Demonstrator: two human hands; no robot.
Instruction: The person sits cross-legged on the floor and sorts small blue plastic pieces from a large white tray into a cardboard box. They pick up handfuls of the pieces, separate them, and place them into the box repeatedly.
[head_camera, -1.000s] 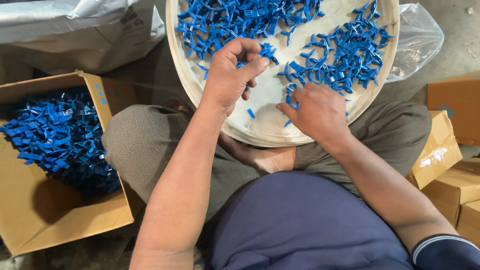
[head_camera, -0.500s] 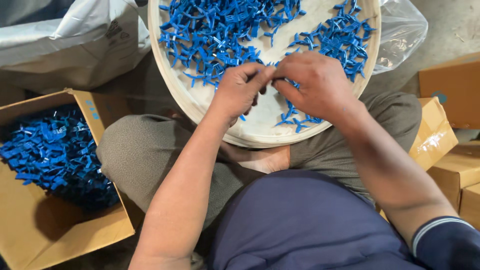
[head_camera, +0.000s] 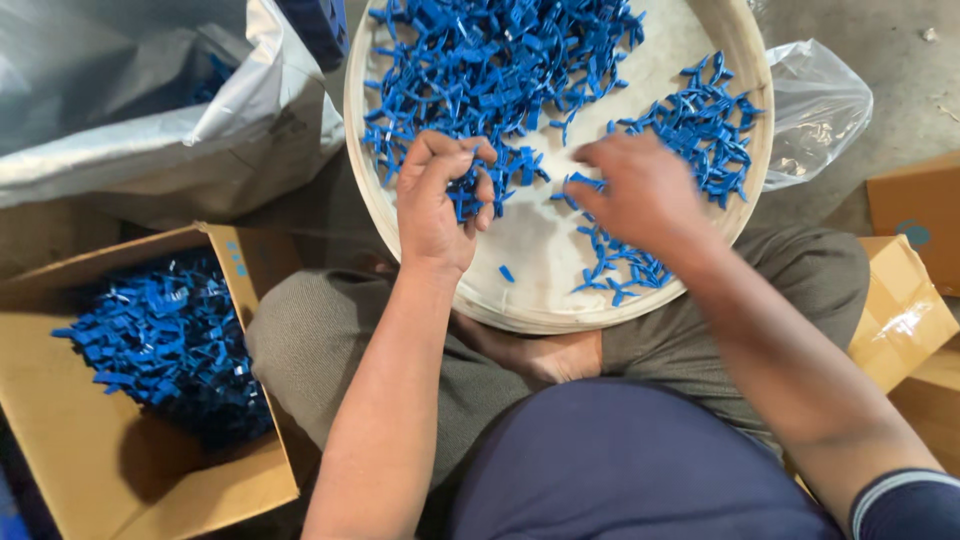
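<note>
A round pale tray (head_camera: 545, 262) rests on my crossed legs and carries heaps of small blue plastic pieces (head_camera: 480, 70). My left hand (head_camera: 440, 205) hovers over the tray's near-left part, fingers curled shut around several of the blue pieces. My right hand (head_camera: 640, 195) is blurred above the right-hand heap of blue pieces (head_camera: 690, 130), fingers bent down toward the tray; whether it holds a piece is unclear. One loose blue piece (head_camera: 506, 273) lies on the bare tray between my hands.
An open cardboard box (head_camera: 110, 470) at my left knee holds a pile of blue pieces (head_camera: 165, 335). A grey plastic sack (head_camera: 130, 110) lies at the upper left. A clear plastic bag (head_camera: 815, 105) and more cardboard boxes (head_camera: 900, 310) are on the right.
My hands were together at the tray's near edge; now they have parted, the left holding a bunch of pieces, the right moved over the right heap. The view has shifted.
</note>
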